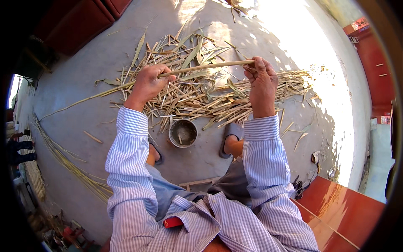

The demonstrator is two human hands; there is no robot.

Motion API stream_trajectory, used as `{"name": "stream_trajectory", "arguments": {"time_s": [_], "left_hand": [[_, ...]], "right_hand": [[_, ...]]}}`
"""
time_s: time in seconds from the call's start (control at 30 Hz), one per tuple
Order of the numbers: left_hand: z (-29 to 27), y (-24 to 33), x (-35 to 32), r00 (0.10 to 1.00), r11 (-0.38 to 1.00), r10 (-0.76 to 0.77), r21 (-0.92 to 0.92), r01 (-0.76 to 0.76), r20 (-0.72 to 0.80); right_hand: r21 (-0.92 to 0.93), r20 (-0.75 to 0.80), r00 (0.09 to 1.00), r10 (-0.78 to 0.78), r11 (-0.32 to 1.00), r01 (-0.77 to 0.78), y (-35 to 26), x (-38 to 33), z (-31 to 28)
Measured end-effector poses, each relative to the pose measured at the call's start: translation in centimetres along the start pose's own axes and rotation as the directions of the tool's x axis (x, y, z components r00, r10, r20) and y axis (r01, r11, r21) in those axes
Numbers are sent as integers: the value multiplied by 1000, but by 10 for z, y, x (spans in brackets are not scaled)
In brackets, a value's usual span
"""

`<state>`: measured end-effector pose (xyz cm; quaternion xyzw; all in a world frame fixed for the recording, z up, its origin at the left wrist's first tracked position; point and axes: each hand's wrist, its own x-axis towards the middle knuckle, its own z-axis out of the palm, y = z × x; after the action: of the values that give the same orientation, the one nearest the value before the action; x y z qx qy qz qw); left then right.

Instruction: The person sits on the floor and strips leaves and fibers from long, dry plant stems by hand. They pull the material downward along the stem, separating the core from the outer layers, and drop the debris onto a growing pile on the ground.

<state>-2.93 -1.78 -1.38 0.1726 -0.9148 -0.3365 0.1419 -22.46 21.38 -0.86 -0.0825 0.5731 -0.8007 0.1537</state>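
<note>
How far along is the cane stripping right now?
Done: a big heap of stripped husks and leaf scraps covers the floor ahead. In hand: the left hand and right hand grip one long cane. Left: a bundle of long stalks lies at the left, seemingly unworked.

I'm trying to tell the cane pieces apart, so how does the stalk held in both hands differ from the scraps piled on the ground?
The held stalk is long, whole and lifted, gripped by the left hand and right hand. The scrap pile is short, split pieces and leaves lying crisscrossed on the concrete. Both are the same pale straw colour.
</note>
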Motion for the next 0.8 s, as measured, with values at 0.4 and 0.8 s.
{"name": "stream_trajectory", "arguments": {"time_s": [0.4,0.8], "left_hand": [[17,20,1,917,946,211,-164,-279,-339],[14,11,-16,846,927,215,-172,-334,-488]], "right_hand": [[-105,557,823,112,992,-64,30,-46,70],[-108,429,903,-14,992,67,43,-64,82]]}}
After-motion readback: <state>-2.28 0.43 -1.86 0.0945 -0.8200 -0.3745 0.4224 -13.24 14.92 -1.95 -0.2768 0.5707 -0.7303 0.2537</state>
